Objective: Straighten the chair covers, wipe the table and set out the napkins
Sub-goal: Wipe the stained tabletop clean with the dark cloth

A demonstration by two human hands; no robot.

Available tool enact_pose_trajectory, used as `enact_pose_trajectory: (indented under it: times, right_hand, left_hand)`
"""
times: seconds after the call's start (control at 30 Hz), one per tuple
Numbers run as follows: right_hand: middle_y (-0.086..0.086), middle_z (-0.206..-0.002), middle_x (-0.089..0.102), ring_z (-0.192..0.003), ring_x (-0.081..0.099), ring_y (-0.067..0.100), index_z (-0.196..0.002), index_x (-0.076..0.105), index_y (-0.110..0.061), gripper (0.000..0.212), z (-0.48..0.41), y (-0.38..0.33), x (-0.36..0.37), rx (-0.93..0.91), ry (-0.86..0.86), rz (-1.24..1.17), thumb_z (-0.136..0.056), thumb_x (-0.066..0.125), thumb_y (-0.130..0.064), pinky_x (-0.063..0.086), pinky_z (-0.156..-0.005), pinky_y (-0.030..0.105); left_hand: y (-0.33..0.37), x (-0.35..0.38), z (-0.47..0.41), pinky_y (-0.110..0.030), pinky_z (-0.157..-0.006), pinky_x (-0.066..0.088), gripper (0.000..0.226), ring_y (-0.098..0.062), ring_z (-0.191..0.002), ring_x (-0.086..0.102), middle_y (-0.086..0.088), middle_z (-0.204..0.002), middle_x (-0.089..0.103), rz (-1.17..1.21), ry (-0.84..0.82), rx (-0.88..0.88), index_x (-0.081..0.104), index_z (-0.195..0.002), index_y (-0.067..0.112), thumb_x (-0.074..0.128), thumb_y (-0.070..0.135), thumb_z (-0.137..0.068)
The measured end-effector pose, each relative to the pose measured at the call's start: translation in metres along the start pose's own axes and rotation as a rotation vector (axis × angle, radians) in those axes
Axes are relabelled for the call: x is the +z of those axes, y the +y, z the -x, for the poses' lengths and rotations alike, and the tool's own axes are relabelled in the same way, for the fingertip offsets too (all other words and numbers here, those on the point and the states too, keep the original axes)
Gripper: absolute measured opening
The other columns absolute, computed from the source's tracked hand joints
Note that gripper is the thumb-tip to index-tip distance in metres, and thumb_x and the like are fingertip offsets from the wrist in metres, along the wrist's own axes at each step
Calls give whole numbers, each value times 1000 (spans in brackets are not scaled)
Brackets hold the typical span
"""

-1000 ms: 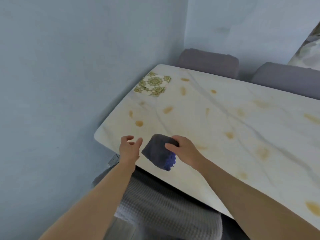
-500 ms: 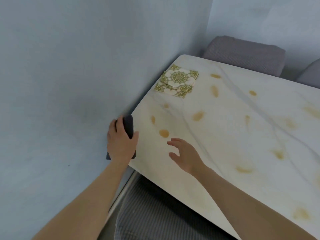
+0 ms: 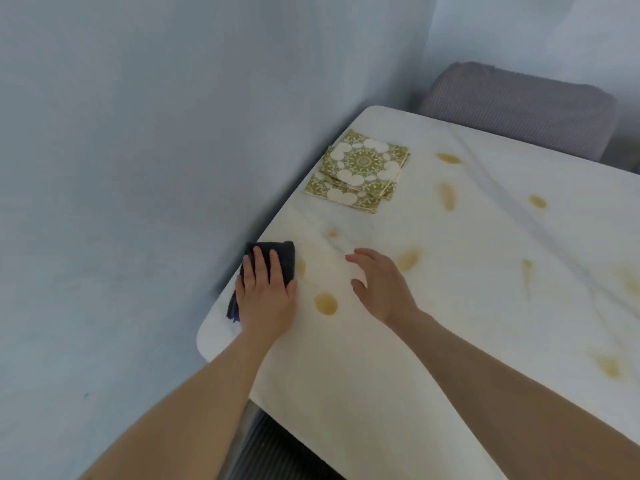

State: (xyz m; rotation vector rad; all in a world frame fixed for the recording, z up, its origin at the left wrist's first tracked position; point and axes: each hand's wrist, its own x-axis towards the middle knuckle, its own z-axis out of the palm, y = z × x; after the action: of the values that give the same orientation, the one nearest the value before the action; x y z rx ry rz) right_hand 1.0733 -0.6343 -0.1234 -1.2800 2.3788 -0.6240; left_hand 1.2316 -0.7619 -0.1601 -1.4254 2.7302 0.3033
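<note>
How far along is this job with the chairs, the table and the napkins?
Done, it seems: the far chair cover looks smooth. In hand: the left hand presses a dark cloth flat at the left edge of the table, apparently starting to wipe; the right hand hovers open. Left: yellow stains dot most of the top, and the napkins lie in one stack near the far corner, not set out.

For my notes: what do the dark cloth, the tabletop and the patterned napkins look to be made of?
The dark cloth: soft woven or microfibre textile, matte; it folds thick under the left hand. The tabletop: marble or marble-look stone, smooth with slight sheen; grey veins and amber patches, real or printed unclear. The napkins: thin printed paper, probably; flat layered sheets with crisp edges.
</note>
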Motion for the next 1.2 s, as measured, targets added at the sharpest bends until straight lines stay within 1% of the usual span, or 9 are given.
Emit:
enact_pose_trajectory:
  times: [0.17, 0.33, 0.43, 0.5, 0.57, 0.67, 0.77, 1.03, 1.2]
  right_hand:
    - [9, -151, 33, -140, 27, 25, -139, 43, -13, 45, -93, 16, -15, 70, 110, 35, -95, 50, -20, 21, -113, 31]
    - [16, -136, 39, -123, 39, 35, -131, 42, -6, 52, -185, 30, -32, 528, 258, -54, -92, 52, -39, 41, -89, 39]
    - [16, -126, 47, -114, 47, 35, -142, 23, -9, 74, -215, 23, -37, 687, 269, -80, -85, 65, -31, 46, -81, 40]
    - [9, -105, 56, -95, 57, 30, -146, 15, -11, 81, -228, 23, -39, 761, 269, -172, -83, 66, -20, 46, -68, 37]
    - [4, -93, 54, -82, 55, 24, -136, 31, -9, 65, -237, 26, -42, 812, 222, -286, -81, 65, -15, 43, -64, 34]
    - [4, -95, 59, -89, 60, 23, -114, 51, -7, 40, -241, 31, -49, 723, 313, -562, -77, 63, -15, 47, -66, 32]
    - [-1, -84, 58, -80, 57, 20, -99, 57, -16, 20, -239, 34, -66, 646, 634, -928, -81, 52, -9, 50, -69, 36]
    - [4, -114, 67, -104, 65, 27, -119, 58, -20, 44, -244, 90, -109, 449, 733, -1487, -85, 49, 5, 54, -88, 48]
    - [4, -115, 65, -105, 63, 26, -126, 54, -20, 49, -254, 124, -117, 467, 854, -1529, -88, 44, 10, 53, -91, 47]
  left_hand:
    - [31, 0, -87, -51, -113, 23, 67, -36, -144, 18, -19, -157, 17, -22, 63, 76, 21, -149, 8, 20, 47, -95]
    - [47, 0, -147, -45, -117, 15, 65, -28, -148, 4, -11, -161, 1, -50, 68, 166, 7, -152, 13, 19, 47, -98]
    - [51, -2, -163, -44, -116, 19, 68, -28, -147, 6, -10, -161, 3, -75, 65, 210, 9, -152, 14, 7, 49, -93]
    - [54, -1, -175, -45, -115, 20, 65, -29, -147, 7, -11, -160, 5, -73, 64, 246, 10, -152, 14, 18, 46, -96]
    - [58, -1, -185, -46, -115, 21, 64, -29, -147, 8, -11, -160, 6, -55, 57, 270, 11, -152, 14, 31, 42, -97]
    - [63, 0, -195, -46, -113, 25, 65, -30, -146, 14, -12, -160, 11, -75, 70, 284, 16, -151, 14, 26, 44, -95]
    - [74, -2, -215, -45, -114, 22, 65, -29, -147, 11, -12, -160, 6, -103, 49, 326, 12, -152, 15, 23, 46, -95]
    - [148, -4, -306, -42, -116, 18, 64, -27, -148, 4, -9, -161, 0, -117, 23, 374, 6, -152, 16, 29, 44, -98]
    - [199, -11, -375, -42, -115, 18, 62, -26, -147, 5, -6, -161, 2, -113, 16, 427, 9, -152, 18, 30, 42, -99]
